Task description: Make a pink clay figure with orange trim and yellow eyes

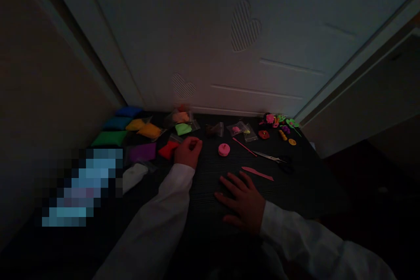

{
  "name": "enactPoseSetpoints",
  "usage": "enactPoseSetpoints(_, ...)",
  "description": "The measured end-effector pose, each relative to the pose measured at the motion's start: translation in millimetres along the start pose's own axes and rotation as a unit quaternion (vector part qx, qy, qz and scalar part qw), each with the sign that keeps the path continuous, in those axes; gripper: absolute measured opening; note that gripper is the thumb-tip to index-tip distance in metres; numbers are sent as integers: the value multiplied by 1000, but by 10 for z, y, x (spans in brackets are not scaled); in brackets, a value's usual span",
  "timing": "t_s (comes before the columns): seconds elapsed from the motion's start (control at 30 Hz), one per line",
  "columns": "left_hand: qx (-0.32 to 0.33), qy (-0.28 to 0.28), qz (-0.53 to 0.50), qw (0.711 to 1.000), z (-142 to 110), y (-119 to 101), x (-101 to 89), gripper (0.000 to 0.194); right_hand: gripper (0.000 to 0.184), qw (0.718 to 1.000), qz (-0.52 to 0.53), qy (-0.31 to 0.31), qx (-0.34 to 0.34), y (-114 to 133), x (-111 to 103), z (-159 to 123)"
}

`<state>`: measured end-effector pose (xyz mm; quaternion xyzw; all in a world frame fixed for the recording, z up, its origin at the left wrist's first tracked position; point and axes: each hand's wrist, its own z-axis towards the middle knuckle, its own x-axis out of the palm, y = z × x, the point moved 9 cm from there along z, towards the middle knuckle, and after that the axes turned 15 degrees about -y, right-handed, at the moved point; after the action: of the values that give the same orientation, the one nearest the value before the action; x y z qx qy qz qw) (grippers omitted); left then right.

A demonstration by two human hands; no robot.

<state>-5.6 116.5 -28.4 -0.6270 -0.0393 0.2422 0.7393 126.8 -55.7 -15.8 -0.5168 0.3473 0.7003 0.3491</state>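
Right hand (244,203) spread open in front of the round pink piece (224,150), pink knife (257,173) and scissors (278,159) to its right, left hand (187,153) curled to its left (cannot tell whether gripping anything), red packet (167,150) farther left, brown packet (214,130) behind it

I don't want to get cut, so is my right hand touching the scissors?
No, your right hand lies spread on the dark tabletop, with the scissors apart from it, beyond the pink knife-shaped tool.

Seemingly a home craft corner: pale panel (203,30) with ribbed raised hearts (245,26), dark streaked bench (311,188), black-handled metal scissors (271,158), flat pink knife-shaped tool (257,173).
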Motion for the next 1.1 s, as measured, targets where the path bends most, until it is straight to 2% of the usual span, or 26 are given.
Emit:
enactPoseSetpoints(0.23,-18,-5,-25,1000,33,64,-1,18,61,996,37,40,-73,57,2,34)
enactPoseSetpoints(0.37,-23,-7,-29,999,27,63,5,17,60,993,52,12,-103,49,15,77)
enactPoseSetpoints(0.43,-26,-6,-26,999,22,63,9,16,51,994,51,-31,-87,-41,-9,163)
enactPoseSetpoints(0.53,-33,-3,-29,999,11,47,12,14,29,993,75,-93,-23,-217,-45,273)
enactPoseSetpoints(0.63,-47,0,-43,998,-2,21,13,11,23,988,108,-108,-7,-240,-42,299)
enactPoseSetpoints(0.8,-70,-3,-58,996,-7,3,-1,9,19,989,106,-107,-6,-212,-54,286)
enactPoseSetpoints(0.93,-72,-3,-58,996,-7,6,-4,10,26,989,119,-91,1,-243,-39,290)
enactPoseSetpoints(1.1,-70,0,-56,996,-5,14,-4,11,47,992,91,-92,0,-214,-70,257)
